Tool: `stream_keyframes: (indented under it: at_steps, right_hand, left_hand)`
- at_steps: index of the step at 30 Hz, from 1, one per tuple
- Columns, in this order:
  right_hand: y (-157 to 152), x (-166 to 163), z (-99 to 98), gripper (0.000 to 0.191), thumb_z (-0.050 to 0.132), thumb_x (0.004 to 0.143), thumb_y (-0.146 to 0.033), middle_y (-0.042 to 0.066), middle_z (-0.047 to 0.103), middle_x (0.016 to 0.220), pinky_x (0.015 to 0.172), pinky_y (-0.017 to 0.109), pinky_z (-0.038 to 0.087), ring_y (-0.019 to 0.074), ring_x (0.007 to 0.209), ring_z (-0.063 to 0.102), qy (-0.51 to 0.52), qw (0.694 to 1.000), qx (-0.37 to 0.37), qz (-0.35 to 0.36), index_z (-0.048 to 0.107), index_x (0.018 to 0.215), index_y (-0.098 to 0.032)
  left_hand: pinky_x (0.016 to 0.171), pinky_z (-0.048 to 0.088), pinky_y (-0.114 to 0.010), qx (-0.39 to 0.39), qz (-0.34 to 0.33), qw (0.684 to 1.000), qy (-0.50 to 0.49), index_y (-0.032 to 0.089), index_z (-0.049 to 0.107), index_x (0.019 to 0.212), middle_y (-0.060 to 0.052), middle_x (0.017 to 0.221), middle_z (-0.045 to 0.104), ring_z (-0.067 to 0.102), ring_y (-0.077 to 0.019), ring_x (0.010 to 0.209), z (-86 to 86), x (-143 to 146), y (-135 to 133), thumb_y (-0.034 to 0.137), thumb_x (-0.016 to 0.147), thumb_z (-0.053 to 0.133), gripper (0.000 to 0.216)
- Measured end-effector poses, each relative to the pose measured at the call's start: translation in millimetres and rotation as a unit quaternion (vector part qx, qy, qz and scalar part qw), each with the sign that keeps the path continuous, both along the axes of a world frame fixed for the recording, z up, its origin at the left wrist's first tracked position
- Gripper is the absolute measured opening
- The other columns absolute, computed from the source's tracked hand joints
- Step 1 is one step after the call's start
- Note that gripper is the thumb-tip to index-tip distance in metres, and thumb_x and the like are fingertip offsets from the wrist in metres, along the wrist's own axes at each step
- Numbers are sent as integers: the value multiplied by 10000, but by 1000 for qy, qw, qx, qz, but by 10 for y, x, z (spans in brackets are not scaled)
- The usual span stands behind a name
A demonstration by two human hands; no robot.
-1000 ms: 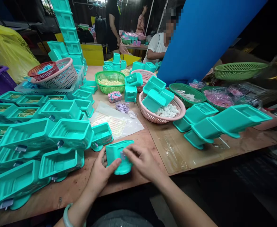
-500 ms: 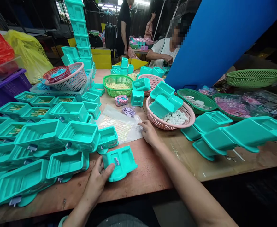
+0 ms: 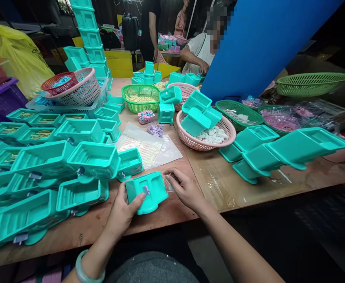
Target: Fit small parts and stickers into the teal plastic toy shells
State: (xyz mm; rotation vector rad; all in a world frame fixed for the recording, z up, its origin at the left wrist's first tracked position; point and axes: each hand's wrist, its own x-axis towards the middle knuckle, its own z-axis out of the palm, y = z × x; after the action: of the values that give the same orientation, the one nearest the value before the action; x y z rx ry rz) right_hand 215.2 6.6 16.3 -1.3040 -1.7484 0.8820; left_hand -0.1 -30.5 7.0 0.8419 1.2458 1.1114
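Two bare hands meet at the near edge of a brown wooden worktable (image 3: 216, 184). The left hand (image 3: 124, 209) grips a teal moulded plastic tray (image 3: 156, 188) from its lower left, thumb pressed across the tray's upturned face and the other fingers tucked behind it. The tray is tilted on one edge just above the tabletop, and a small grey tab (image 3: 145, 190) sits in the middle of its face. The right hand (image 3: 184, 189) lies just beside the tray's right edge, palm down, fingers curled in with the tips close together over a small clear scrap (image 3: 169, 187). Whether the fingertips pinch that scrap or only rest on it cannot be told. A pale green bangle (image 3: 84, 271) circles the left wrist.

Many matching teal trays (image 3: 92, 157) lie heaped to the left of the hands, some of them showing grey tabs too. Behind the held tray a clear plastic sheet with yellowish strips (image 3: 147, 149) lies flat on the table. A round pink plastic basket (image 3: 190, 144) farther back holds white bits and several teal pieces. A green plastic basket (image 3: 137, 87) of yellow bits stands behind that. To the right, a few long teal trays (image 3: 296, 145) overlap one another. A tall blue board (image 3: 263, 39) leans at the back right, and a seated person in a white shirt (image 3: 199, 47) works at the far end.
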Motion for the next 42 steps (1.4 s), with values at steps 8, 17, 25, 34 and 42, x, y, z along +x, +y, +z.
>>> stream_keyframes:
  at_steps: [8, 17, 25, 34, 42]
  right_hand:
    - [-33, -52, -18, 162, 463, 1003, -247, 36, 723, 886, 692, 263, 475, 178, 768, 676, -59, 997, 53, -16, 618, 977, -209]
    - [-115, -311, -230, 281, 351, 995, -195, 139, 725, 867, 617, 334, 462, 275, 743, 689, -222, 963, 100, -120, 632, 997, -215]
    - [-134, -17, -108, 532, 454, 970, -622, 9, 616, 850, 605, 292, 526, 172, 674, 639, 233, 955, -179, -46, 471, 1334, -235]
    - [-423, -215, -294, 397, 462, 1001, -387, 157, 726, 1206, 910, 419, 567, 293, 1050, 719, 38, 993, 20, -106, 620, 1313, -200]
    - [376, 752, 344, 343, 421, 1053, -274, 72, 734, 1204, 988, 324, 543, 203, 1134, 681, -256, 943, 7, -211, 661, 1295, -230]
  left_hand:
    - [935, 559, -407, 14, 9, 1000, 26, 197, 528, 1252, -131, 1196, 734, 706, -297, 1075, 32, 40, -34, 546, 683, 824, 730]
    - [930, 545, -419, 36, -21, 993, 110, 201, 524, 1290, -127, 1202, 718, 696, -313, 1061, -57, -40, 9, 568, 729, 786, 720]
    - [987, 513, -436, 19, -12, 998, 61, 178, 533, 1245, -148, 1243, 706, 671, -318, 1128, -99, -90, 54, 626, 714, 776, 735]
    - [968, 509, -440, 37, -28, 987, 152, 198, 509, 1267, -128, 1207, 696, 672, -314, 1077, -36, -41, -17, 643, 723, 757, 746]
    - [1026, 500, -431, 9, -15, 998, 66, 231, 569, 1207, -101, 1234, 729, 671, -327, 1163, 33, 119, 151, 649, 728, 750, 662]
